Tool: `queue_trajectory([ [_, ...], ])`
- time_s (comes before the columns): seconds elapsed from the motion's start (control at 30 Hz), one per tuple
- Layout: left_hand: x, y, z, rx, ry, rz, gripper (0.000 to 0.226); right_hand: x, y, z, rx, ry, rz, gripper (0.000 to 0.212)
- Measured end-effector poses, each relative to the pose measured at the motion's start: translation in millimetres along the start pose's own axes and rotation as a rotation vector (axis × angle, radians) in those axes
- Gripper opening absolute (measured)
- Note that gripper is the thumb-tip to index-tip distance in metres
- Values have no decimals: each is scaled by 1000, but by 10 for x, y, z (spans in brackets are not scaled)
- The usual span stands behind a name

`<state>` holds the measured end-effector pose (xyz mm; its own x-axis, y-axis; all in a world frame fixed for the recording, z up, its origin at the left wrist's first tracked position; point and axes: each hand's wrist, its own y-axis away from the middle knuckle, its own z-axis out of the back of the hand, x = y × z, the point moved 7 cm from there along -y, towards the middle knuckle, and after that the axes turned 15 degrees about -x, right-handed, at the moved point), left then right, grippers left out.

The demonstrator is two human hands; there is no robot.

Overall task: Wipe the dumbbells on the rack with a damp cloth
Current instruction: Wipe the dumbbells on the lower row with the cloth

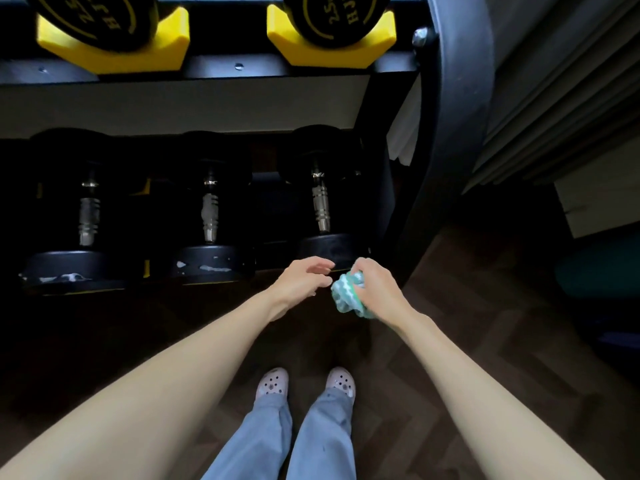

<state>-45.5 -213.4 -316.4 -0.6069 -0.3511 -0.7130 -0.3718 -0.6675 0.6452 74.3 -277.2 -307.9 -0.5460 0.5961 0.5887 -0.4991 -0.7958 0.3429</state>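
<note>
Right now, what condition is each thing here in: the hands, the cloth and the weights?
Left hand: empty, fingers relaxed.
Right hand: grips the cloth.
Cloth: bunched into a wad.
Right dumbbell: lying on the lower shelf, no white smears seen.
Middle dumbbell: lower shelf, white smears on its near head.
Left dumbbell: lower shelf, white smears on its near head.
Upper dumbbells: seated in yellow cradles.
</note>
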Motion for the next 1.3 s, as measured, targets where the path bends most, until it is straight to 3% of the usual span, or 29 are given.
queue_trajectory([
  [0.1,-84,21,-29,110,-71,20,28,185,-10,105,36,-218,24,23],
  [0.23,-277,-19,139,106,-3,-28,13,268,-147,278,69,-173,70,36],
  [0.33,-513,-85,334,16,98,-93,14,226,-289,436,148,-310,-96,41],
  [0.4,-642,-155,454,-27,251,-65,22,206,-321,434,309,-411,-210,47],
  [0.47,-747,-255,612,-88,339,-49,28,205,-347,396,440,-365,-273,57],
  [0.53,-801,-357,747,-147,347,-58,28,200,-404,387,469,-137,-245,47],
  [0.6,-792,-426,841,-195,386,-40,25,235,-501,412,427,169,-147,19],
  [0.67,-755,-486,939,-257,451,-18,20,315,-579,446,365,285,-132,12],
  [0.77,-733,-546,1091,-352,435,-42,17,410,-692,506,250,129,-221,14],
  [0.83,-707,-599,1072,-315,359,-24,21,468,-784,580,120,-90,-258,17],
  [0.93,-741,-714,1029,-213,-45,-90,27,515,-971,577,119,-358,-354,33],
  [1.0,-752,-852,1072,-236,-255,-173,23,521,-1170,555,114,-362,-340,38],
  [1.13,-878,-1150,1148,-370,-330,-377,30,529,-1654,522,-105,-337,-175,22],
  [1.2,-936,-1275,1032,-345,-457,-472,19,493,-1849,406,-213,-316,-112,18],
  [1.3,-919,-1489,926,-423,-566,-455,19,424,-2022,243,-429,-231,-68,13],
])
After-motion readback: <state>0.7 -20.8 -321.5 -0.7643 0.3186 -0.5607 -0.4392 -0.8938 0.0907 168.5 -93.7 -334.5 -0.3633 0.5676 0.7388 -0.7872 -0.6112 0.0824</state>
